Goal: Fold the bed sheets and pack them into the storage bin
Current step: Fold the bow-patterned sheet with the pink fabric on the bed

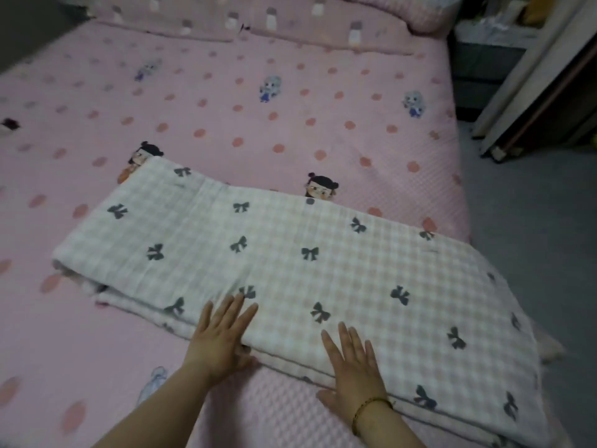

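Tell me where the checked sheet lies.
Head view: the sheet lies across the pink bed, near-right, left hand and right hand flat on its near edge.

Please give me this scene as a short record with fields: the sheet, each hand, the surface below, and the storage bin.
sheet: checked sheet with dark bows, folded into a long strip, layers showing at its near edge
left hand: left hand flat, fingers straight, on the near edge
right hand: right hand flat on the sheet, bracelet at the wrist
surface: pink dotted bed cover
storage bin: not in view
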Tool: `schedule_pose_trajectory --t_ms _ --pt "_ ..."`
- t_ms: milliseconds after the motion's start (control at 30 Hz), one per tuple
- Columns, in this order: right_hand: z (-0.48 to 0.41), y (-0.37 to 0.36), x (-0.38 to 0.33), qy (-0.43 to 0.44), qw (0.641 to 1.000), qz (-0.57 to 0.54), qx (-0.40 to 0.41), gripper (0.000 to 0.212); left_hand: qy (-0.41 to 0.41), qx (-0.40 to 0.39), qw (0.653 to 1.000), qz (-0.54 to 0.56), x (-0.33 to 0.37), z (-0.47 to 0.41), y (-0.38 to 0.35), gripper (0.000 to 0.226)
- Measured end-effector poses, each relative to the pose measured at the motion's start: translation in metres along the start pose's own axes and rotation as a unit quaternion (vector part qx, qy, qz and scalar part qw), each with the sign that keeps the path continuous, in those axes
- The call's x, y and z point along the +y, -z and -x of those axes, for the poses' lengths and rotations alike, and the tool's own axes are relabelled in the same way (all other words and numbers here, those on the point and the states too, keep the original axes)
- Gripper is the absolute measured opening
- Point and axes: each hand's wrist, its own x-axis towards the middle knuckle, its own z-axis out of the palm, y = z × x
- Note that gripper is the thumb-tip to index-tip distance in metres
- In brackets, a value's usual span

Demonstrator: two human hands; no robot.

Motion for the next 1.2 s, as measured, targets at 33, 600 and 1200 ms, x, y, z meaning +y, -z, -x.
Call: schedule_pose_trajectory --t_ms 33,600,1200 --pt "-0.011 0.003 -0.023 0.009 1.0 0.011 0.007 0.089 0.013 0.024 1.0 0.004 -0.029 0.004 0.003 0.091" --pt "-0.117 0.017 -0.2 -0.161 0.983 0.036 -0.077 0.103 0.089 0.133 0.851 0.501 -0.314 0.026 0.059 0.091" --pt "-0.094 0.033 -0.309 -0.131 0.982 0.109 0.076 0.094 0.013 0.329 0.941 0.073 -0.413 0.07 0.113 0.077"
